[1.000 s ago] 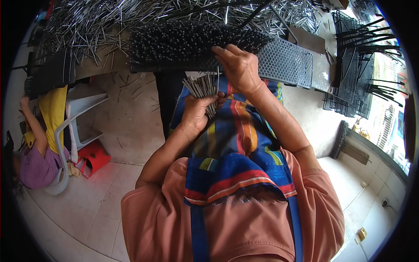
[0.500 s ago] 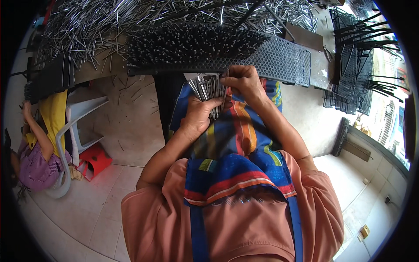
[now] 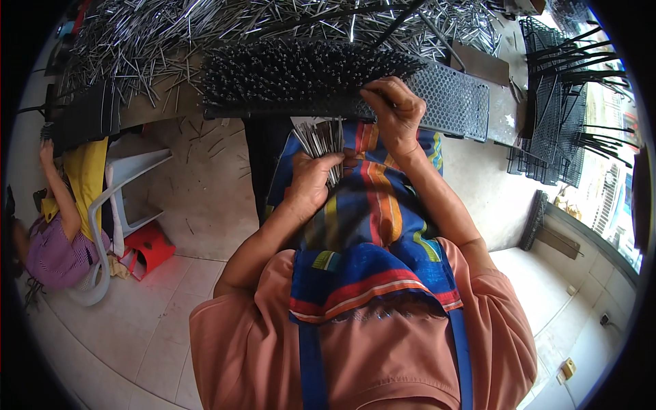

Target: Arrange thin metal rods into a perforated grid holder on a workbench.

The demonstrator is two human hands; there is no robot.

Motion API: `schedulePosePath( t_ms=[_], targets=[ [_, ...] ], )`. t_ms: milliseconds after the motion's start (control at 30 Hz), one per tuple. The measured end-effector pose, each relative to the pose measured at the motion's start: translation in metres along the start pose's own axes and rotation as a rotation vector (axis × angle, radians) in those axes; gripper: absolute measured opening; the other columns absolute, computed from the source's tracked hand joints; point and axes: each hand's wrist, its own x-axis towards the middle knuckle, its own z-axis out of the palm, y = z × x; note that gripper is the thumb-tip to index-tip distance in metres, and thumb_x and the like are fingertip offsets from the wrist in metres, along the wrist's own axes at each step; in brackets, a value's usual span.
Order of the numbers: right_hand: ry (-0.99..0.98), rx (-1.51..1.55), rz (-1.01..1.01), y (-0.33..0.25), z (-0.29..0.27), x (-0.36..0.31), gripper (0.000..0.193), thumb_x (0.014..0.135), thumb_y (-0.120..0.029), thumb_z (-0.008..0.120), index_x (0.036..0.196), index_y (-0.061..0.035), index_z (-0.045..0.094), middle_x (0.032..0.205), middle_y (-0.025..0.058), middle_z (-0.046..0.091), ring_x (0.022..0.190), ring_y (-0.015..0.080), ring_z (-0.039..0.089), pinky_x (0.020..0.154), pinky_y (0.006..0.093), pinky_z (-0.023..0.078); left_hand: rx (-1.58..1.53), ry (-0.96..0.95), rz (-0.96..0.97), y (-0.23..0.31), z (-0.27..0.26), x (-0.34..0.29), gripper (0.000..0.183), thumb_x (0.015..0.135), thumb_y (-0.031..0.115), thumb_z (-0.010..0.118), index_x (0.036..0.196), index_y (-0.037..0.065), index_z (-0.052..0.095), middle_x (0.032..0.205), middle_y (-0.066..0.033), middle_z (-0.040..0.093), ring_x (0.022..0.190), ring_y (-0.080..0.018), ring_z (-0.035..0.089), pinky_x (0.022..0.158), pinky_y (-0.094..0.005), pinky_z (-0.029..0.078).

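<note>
My left hand [image 3: 311,179] is wrapped round a bundle of thin metal rods [image 3: 318,139], fanned out at their upper ends above my striped apron [image 3: 379,198]. Just to the right, my right hand [image 3: 398,115] is raised at the near edge of a dark perforated rack [image 3: 454,99]. Its thumb and fingertips are pinched together; what they hold, if anything, does not show. Dark upright rods [image 3: 287,75] stand packed in the rack's holes over its left and middle parts, while bare holes show at its right end.
A large heap of loose metal rods [image 3: 150,48] covers the bench behind the rack. More racks with long rods [image 3: 553,96] hang at the far right. On the left, another person [image 3: 61,253] sits by a pale plastic chair [image 3: 102,225]. A red container [image 3: 149,251] is on the floor.
My right hand has moved up and right, from the bundle to the edge of the rack. My left hand stays in place with the rods.
</note>
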Motion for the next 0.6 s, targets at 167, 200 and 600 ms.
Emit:
schedulePosePath(
  t_ms=[167, 200, 600],
  targets=[
    [-0.062, -0.19, 0.018, -0.009, 0.006, -0.001, 0.015, 0.074, 0.001, 0.076, 0.088, -0.0027, 0.073, 0.077, 0.0056, 0.064, 0.065, 0.0119, 0.061, 0.059, 0.0246, 0.047, -0.007, 0.018, -0.014, 0.001, 0.001, 0.0, 0.02, 0.083, -0.003, 0.064, 0.102, -0.004, 0.067, 0.091, -0.017, 0.072, 0.075, -0.0229, 0.071, 0.066, -0.0314, 0.058],
    [-0.063, -0.19, 0.017, -0.008, 0.005, -0.001, 0.015, 0.074, 0.001, 0.076, 0.088, -0.0027, 0.073, 0.077, 0.0056, 0.064, 0.065, 0.0119, 0.061, 0.059, 0.0246, 0.047, -0.008, 0.018, -0.014, 0.002, 0.001, 0.0, 0.02, 0.083, -0.003, 0.064, 0.102, -0.004, 0.067, 0.091, -0.017, 0.072, 0.075, -0.0229, 0.071, 0.066, -0.0314, 0.058],
    [-0.098, -0.215, -0.044, 0.002, 0.001, -0.003, 0.017, 0.077, -0.007, 0.074, 0.094, -0.0065, 0.072, 0.078, 0.0079, 0.064, 0.066, 0.0259, 0.065, 0.057, 0.0321, 0.05, -0.133, -0.035, -0.072, -0.001, -0.002, 0.007, 0.019, 0.084, -0.006, 0.063, 0.102, -0.003, 0.066, 0.09, -0.0156, 0.072, 0.078, -0.0226, 0.071, 0.067, -0.0328, 0.059]
  ],
)
